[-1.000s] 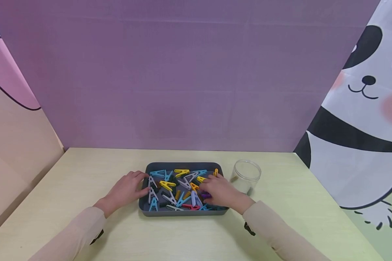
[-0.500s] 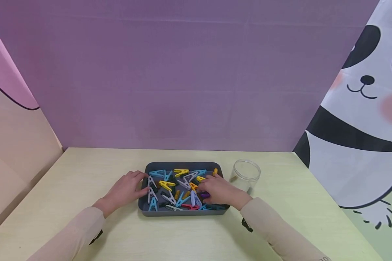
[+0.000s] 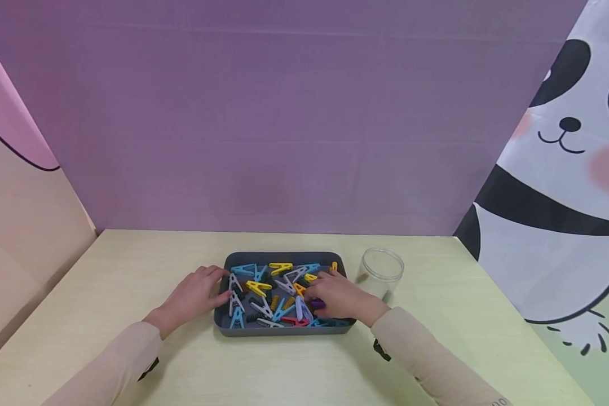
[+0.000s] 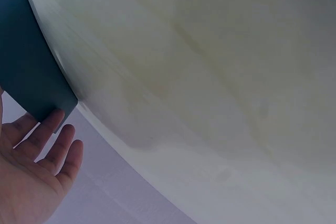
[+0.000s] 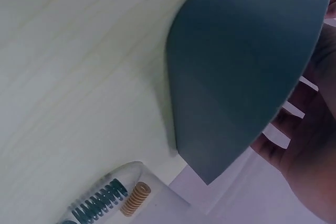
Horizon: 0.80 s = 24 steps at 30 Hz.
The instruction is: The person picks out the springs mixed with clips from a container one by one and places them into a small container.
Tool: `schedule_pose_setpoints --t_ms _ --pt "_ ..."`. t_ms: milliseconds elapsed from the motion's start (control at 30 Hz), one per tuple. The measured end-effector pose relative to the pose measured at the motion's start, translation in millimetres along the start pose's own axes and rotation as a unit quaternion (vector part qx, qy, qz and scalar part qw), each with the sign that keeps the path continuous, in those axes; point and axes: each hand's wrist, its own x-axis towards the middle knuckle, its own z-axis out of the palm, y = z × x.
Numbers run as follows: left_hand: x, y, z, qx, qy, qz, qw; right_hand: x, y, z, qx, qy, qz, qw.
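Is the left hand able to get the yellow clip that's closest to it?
Probably yes: the left hand is at the left edge of the tray, and that yellow clip shows uncovered. The right hand is farther across, not between them.

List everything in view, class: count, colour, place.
Table: one, pale, foreground
Tray: one, dark grey, on table
Clips: many, multicoloured, in tray
Tray springs: several, black, golden, in tray
Purple piece: one, purple, partly hidden, in tray
Jar: one, clear, right of tray
Jar springs: two or more, green, tan, inside
Backdrop: one, purple, behind table
Panda picture: one, mainly white, black, far right
Wall drawing: one, pink, far left
Sleeves: two, beige, foreground
Wrist pieces: two, black, beneath sleeves
Left hand: one, bare, tray's left rim
Right hand: one, bare, tray's right side
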Motion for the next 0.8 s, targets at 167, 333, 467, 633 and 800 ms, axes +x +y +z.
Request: schedule_pose_setpoints --t_ms 167,333,467,633,800 --pt "0.0 -0.1 0.0 0.001 -0.001 -0.002 1.0000 -0.1 -1.3 -0.6 -0.006 -0.002 0.008 1.000" --pt "-0.2 0.3 -0.2 0.000 -0.001 -0.002 1.0000 -1.2 -0.6 -0.9 -0.011 0.003 0.005 1.000" --pt "-0.3 0.0 -0.2 0.000 -0.001 -0.001 1.0000 -3.6 2.0 -2.8 -0.007 0.027 -0.007 1.000" --pt "-0.2 -0.7 -0.4 0.006 0.002 0.003 1.0000 -7.9 7.1 -10.4 -0.016 0.054 -0.009 0.998" --pt "-0.3 0.0 -0.7 0.008 0.003 0.005 0.9999 -13.4 12.6 -21.2 -0.024 0.072 0.001 0.997"
